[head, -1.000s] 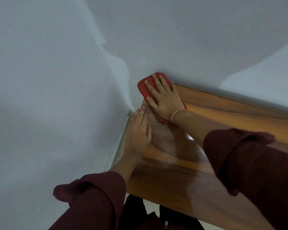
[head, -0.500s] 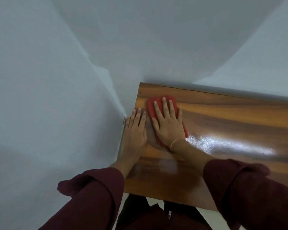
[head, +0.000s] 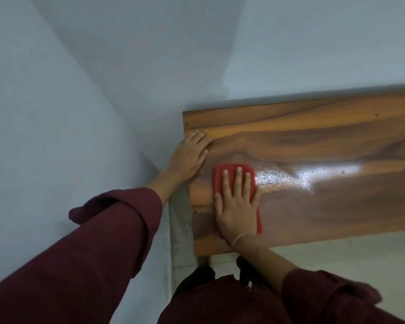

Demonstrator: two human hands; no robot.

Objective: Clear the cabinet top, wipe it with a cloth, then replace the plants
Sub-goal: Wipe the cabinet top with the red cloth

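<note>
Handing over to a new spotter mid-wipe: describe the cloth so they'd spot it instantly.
Find the wooden cabinet top against the pale wall. Near its left end, the right hand presses flat on the cloth. It is the only red thing there, a small rectangle beside the bright glare.

Pale blue-grey left wall [head: 45, 136] fills left of frame; back wall [head: 313, 43], same colour, spans top. Corner seam runs diagonally from upper left toward centre. Darker shadow band across upper middle. Glossy brown wood-grain cabinet top [head: 337, 127] at centre right, against back wall; bright glare patch [head: 313, 176] on it. Rough grey strip [head: 179, 218] between left wall and cabinet end. Pale floor [head: 360, 260] lower right.
</note>
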